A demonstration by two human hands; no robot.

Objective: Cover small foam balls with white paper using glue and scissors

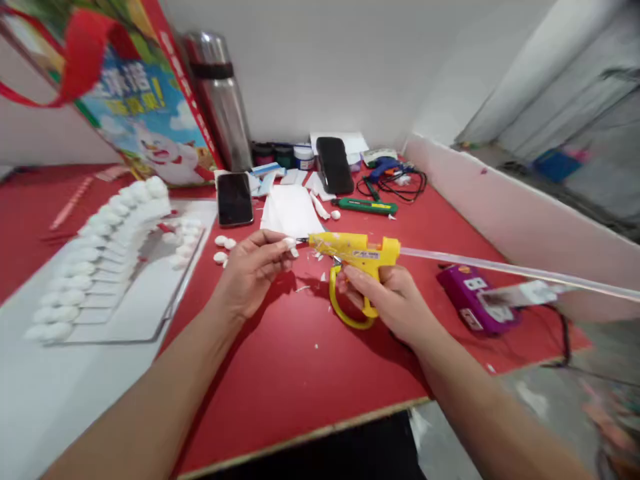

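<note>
My right hand [383,293] is wrapped round the grip of a yellow glue gun [345,245], whose nozzle points left. A long clear glue stick [500,267] runs out of its back to the right. Between the thumb and fingers of my left hand [257,267] is a small white piece [290,244], right at the nozzle tip; whether they touch I cannot tell. Several white oval pieces [220,257] lie just left of that hand. Further left stands a white curved model [107,260] edged with rows of such ovals, on a white board [65,380].
Along the back are a colourful bag [150,120], a steel flask [223,100], two phones [235,199], paint jars [303,157] and white paper [290,210]. A green cutter [365,206] lies near a blue tool [385,167] with black cable. A purple power box [475,300] sits right.
</note>
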